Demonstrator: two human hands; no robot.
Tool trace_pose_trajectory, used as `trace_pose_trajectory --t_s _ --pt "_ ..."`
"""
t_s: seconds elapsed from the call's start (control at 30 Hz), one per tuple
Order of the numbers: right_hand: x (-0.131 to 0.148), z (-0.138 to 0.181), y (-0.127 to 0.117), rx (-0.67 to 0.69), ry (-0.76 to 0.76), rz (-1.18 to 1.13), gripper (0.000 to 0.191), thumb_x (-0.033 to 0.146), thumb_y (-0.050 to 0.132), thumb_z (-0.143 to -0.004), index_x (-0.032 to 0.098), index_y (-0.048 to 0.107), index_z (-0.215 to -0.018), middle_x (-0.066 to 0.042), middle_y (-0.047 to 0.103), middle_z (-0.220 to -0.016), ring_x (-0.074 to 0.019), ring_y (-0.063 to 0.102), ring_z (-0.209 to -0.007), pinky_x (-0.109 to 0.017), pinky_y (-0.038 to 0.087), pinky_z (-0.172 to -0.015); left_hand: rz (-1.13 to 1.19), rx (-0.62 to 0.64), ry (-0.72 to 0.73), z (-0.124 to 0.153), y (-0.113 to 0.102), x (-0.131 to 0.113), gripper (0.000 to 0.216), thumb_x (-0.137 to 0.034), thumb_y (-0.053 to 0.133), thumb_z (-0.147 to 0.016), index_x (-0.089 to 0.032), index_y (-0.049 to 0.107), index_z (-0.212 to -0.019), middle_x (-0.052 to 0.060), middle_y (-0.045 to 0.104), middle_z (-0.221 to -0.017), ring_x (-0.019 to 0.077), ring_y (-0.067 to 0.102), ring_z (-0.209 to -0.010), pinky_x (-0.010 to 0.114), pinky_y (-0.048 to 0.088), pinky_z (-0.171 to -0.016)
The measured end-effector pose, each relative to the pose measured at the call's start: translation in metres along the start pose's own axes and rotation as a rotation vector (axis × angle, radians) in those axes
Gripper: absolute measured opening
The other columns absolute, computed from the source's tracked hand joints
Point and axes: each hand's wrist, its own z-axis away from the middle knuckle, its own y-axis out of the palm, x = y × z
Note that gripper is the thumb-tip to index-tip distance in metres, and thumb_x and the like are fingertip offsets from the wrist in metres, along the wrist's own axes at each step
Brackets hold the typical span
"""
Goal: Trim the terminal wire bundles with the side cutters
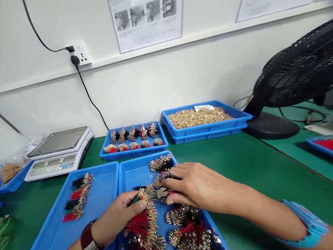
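Observation:
My left hand (117, 219) grips a bundle of red and black wires with brass terminals (143, 224) above a blue tray (134, 172). My right hand (193, 186) holds small steel pliers (160, 194), their jaws at the top of that bundle. Several more wire bundles (191, 234) lie in the same tray, beneath and beyond my hands. Another blue tray (49, 234) to the left holds a row of wire bundles (78, 197). My left wrist wears a dark red watch, and a blue sleeve band circles my right forearm.
Behind stand a blue tray of sorted bundles (132, 141) and stacked blue trays of loose brass terminals (197, 117). A digital scale (58, 153) sits at left on the green bench (234, 165). A black fan (301, 73) stands at right, with a wall socket and cables behind.

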Motion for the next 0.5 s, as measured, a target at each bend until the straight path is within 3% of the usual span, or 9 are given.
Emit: trace_pose_trajectory --t_s 0.5 --pt "-0.0004 -0.0003 0.0049 -0.015 -0.035 -0.008 0.047 0.056 0.037 -0.107 0.019 0.061 -0.092 -0.004 0.059 -0.08 -0.0175 0.05 -0.07 -0.034 0.031 -0.063 0.135 0.025 -0.027 0.0002 0.0004 0.0014 0.049 -0.059 0.075 -0.084 -0.014 0.068 -0.102 -0.005 0.056 -0.062 0.0043 0.037 -0.04 0.015 0.027 -0.032"
